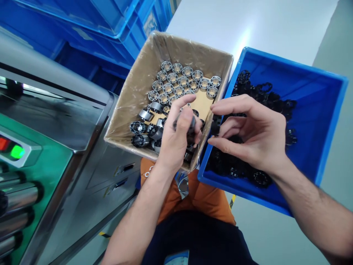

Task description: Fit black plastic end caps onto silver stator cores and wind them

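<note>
Left hand (pixel 176 138) is gripping a blurred dark part (pixel 192 127); at its three o'clock, right hand (pixel 255 130) is pinching a black piece (pixel 216 125) edgewise, seemingly keeping faces free.

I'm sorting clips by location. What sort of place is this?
Probably a factory or workshop: a brown box holds rows of ring-shaped parts, a blue bin holds loose black parts, and a machine shows a lit green light.

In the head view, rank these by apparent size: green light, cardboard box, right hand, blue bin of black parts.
1. Blue bin
2. Cardboard box
3. Right hand
4. Green light
</note>
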The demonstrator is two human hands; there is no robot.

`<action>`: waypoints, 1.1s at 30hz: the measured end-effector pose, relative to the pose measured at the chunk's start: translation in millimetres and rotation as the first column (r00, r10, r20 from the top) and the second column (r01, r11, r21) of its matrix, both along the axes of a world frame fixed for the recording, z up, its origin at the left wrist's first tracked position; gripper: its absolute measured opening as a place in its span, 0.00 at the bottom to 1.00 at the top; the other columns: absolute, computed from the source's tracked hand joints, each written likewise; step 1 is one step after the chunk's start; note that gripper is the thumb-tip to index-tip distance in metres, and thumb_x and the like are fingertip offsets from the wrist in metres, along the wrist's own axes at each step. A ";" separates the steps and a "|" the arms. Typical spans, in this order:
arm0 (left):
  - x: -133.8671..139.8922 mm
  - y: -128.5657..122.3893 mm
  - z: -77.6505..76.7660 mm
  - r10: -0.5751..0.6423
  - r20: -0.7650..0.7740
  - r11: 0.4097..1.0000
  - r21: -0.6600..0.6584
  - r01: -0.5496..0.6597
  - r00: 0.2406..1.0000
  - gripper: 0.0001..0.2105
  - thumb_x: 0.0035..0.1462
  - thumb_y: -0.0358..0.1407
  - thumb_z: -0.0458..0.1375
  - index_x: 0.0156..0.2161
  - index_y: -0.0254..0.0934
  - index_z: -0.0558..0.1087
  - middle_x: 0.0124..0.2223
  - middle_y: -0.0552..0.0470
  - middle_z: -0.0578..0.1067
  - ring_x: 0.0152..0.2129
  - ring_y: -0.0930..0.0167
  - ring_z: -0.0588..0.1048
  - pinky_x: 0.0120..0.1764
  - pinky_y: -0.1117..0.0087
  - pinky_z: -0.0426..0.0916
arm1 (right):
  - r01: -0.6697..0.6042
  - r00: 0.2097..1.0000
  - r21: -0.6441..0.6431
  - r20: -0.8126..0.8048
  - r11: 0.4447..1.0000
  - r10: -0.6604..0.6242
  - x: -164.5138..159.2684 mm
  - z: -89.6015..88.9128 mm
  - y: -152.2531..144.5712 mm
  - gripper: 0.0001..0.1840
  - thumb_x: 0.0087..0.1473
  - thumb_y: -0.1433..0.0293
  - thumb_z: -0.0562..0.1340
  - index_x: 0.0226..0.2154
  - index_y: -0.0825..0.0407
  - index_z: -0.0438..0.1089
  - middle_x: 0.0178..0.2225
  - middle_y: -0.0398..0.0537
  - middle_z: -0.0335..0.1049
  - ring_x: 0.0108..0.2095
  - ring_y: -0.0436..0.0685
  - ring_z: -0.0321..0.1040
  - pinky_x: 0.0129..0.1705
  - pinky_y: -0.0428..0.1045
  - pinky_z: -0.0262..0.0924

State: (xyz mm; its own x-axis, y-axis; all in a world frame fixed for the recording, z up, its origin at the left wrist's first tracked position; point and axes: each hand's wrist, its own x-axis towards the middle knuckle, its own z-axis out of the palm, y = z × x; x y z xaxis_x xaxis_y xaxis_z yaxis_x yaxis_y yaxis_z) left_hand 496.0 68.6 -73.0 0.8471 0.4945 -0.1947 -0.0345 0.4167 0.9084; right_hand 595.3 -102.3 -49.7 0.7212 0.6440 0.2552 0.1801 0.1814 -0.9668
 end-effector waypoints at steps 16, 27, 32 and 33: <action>-13.1 -4.1 3.5 -0.244 0.029 0.969 0.058 0.242 0.969 0.23 0.85 0.65 0.60 0.59 0.49 0.81 0.41 0.53 0.79 0.27 0.69 0.73 0.31 0.64 0.71 | 0.080 0.991 -0.108 0.112 0.991 -0.068 0.6 -6.3 -1.0 0.21 0.59 0.57 0.91 0.53 0.32 0.94 0.44 0.43 0.89 0.35 0.60 0.84 0.40 0.60 0.90; -12.2 9.4 -1.9 -0.341 0.039 0.914 0.247 0.321 0.939 0.20 0.82 0.57 0.68 0.66 0.49 0.79 0.47 0.50 0.82 0.34 0.65 0.78 0.37 0.62 0.78 | 0.040 0.965 -0.067 0.260 0.997 -0.022 20.0 -16.7 -0.5 0.23 0.57 0.62 0.91 0.53 0.32 0.94 0.44 0.44 0.88 0.42 0.62 0.83 0.46 0.63 0.85; 38.5 46.8 -5.0 -0.201 -0.197 0.675 0.682 0.281 0.960 0.17 0.76 0.52 0.75 0.55 0.43 0.81 0.51 0.45 0.83 0.49 0.57 0.82 0.61 0.55 0.80 | 0.286 0.946 -0.418 0.268 0.862 -0.183 87.5 -17.5 -38.5 0.12 0.64 0.63 0.86 0.47 0.42 0.89 0.45 0.48 0.90 0.44 0.65 0.86 0.50 0.64 0.83; 50.0 53.0 -4.1 -0.180 -0.245 0.604 0.736 0.304 0.953 0.21 0.73 0.53 0.78 0.56 0.42 0.82 0.52 0.45 0.83 0.52 0.54 0.82 0.66 0.52 0.79 | 0.286 0.941 -0.539 0.312 0.792 -0.128 94.8 -21.7 -44.4 0.13 0.63 0.64 0.85 0.46 0.44 0.88 0.45 0.50 0.90 0.46 0.68 0.86 0.55 0.68 0.84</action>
State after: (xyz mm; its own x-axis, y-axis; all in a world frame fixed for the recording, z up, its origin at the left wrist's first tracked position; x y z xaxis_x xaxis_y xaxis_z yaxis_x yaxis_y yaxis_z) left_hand 546.0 121.6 -77.1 0.9542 0.2974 0.0335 0.1081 -0.4468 0.8881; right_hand 690.2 -146.7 -71.5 0.8180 0.5699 0.0780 0.3938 -0.4559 -0.7982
